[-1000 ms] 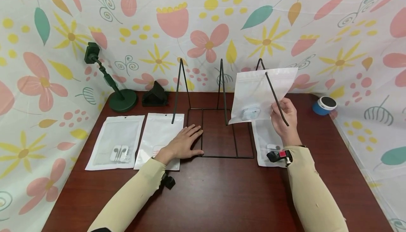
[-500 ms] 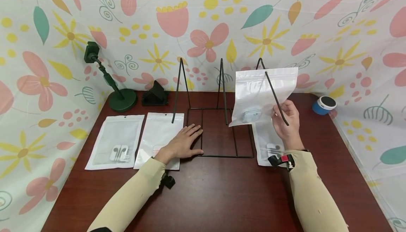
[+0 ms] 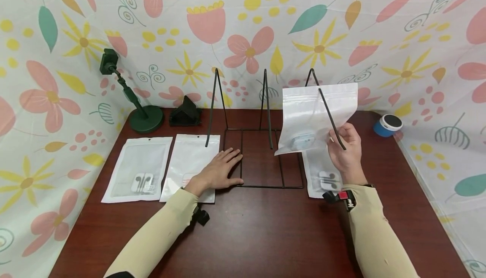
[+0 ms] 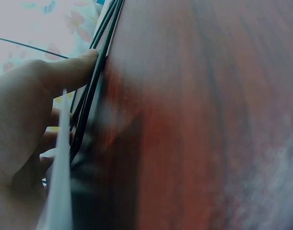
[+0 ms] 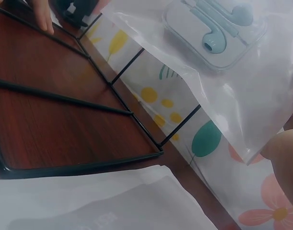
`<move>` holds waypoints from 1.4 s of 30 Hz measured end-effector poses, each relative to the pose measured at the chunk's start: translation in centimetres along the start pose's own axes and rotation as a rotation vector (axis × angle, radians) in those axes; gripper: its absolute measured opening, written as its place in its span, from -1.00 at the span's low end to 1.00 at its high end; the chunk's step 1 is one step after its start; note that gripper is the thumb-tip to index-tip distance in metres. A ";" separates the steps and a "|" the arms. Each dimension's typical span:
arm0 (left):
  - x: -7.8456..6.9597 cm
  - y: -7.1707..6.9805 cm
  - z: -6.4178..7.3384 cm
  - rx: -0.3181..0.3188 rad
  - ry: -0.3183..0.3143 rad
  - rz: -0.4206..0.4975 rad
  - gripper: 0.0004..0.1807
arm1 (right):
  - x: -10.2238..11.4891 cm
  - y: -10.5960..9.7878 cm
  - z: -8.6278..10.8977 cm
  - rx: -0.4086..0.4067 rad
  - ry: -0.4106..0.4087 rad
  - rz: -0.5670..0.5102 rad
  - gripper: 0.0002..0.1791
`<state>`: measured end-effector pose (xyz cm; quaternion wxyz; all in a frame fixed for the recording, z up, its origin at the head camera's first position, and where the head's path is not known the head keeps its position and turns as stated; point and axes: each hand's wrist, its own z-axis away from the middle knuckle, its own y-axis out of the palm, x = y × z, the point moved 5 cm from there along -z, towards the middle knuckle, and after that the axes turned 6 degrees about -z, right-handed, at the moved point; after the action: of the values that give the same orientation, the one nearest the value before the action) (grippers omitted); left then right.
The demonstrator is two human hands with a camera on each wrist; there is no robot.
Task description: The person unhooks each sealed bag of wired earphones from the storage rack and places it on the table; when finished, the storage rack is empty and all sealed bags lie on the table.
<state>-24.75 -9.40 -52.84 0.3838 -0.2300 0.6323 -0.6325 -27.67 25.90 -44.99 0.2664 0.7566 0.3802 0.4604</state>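
Observation:
A black wire rack (image 3: 262, 187) with several upright prongs stands mid-table. On its right prong hangs a white zip bag (image 3: 303, 105), the prong's front part passing over the bag's face. Boxed earphones (image 5: 216, 36) show through the plastic in the right wrist view. My right hand (image 3: 346, 149) pinches the bag's lower right edge beside the prong tip; the thumb (image 5: 285, 151) lies at its corner. With fingers spread, my left hand (image 3: 217, 171) rests on the rack's left base bars, where the thumb (image 4: 74, 72) touches the wire in the left wrist view.
Two white bags, an outer one (image 3: 136, 160) and an inner one (image 3: 182, 151), lie left of the rack. Another bag (image 3: 317, 172) lies at its right. Behind are a green stand (image 3: 146, 119), a black holder (image 3: 186, 113) and a blue-and-white round container (image 3: 387, 126).
My right hand has moved slightly down and right, and the hanging bag has lowered and swung a little with it. The left hand stays on the rack base.

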 end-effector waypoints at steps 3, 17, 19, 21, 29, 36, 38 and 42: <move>0.0 0.0 0.0 0.006 -0.002 0.001 -0.06 | 0.1 0.1 0.1 0.003 -0.003 0.005 -0.72; 0.0 -0.2 0.0 0.004 0.001 -0.005 -0.06 | 0.5 0.6 0.6 0.008 -0.036 -0.020 -0.77; 0.0 -0.2 0.0 0.005 0.002 -0.004 -0.06 | 0.5 0.5 0.8 0.002 -0.038 -0.022 -0.78; 0.0 -0.2 0.0 0.006 0.002 -0.005 -0.06 | 0.6 0.5 0.9 0.001 -0.038 -0.023 -0.80; 0.0 -0.2 0.0 0.008 0.004 -0.010 -0.06 | 0.8 0.7 1.4 0.053 -0.043 -0.018 -0.75; -0.1 -0.3 0.0 0.016 0.004 -0.020 -0.06 | 1.2 0.9 1.9 0.071 -0.047 -0.043 -0.80; -0.1 -0.2 0.1 0.017 0.003 -0.016 -0.06 | 1.2 0.9 2.0 0.078 -0.045 -0.058 -0.81; -0.1 -0.2 0.1 0.017 0.002 -0.014 -0.06 | 1.4 1.0 2.3 0.094 -0.041 -0.083 -0.81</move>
<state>-24.69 -9.41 -52.64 0.3806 -0.2305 0.6256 -0.6408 -24.91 26.35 -44.59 0.2572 0.7613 0.4269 0.4148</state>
